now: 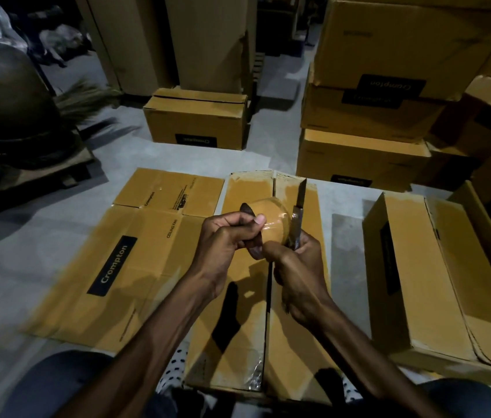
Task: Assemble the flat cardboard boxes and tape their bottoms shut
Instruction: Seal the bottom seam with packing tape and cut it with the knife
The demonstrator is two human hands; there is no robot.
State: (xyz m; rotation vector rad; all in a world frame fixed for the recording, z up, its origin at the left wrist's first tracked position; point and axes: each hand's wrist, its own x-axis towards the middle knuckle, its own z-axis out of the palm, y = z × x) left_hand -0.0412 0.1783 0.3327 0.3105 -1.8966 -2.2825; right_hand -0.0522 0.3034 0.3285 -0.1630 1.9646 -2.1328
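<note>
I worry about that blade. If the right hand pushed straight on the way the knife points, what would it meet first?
Probably nothing close: the right hand holds the knife pointing up and away, beside the tape roll. Beyond its tip lie floor and stacked boxes; depth is unclear.

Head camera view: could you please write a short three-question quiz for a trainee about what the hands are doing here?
1. True or false: the right hand holds a utility knife.
2. What does the left hand grip? A) a marker B) the roll of clear tape C) a box flap
3. Fill in: to the left of the box being taped lies a ____ Crompton box.

Key: 1 true; 2 B; 3 flat.
</note>
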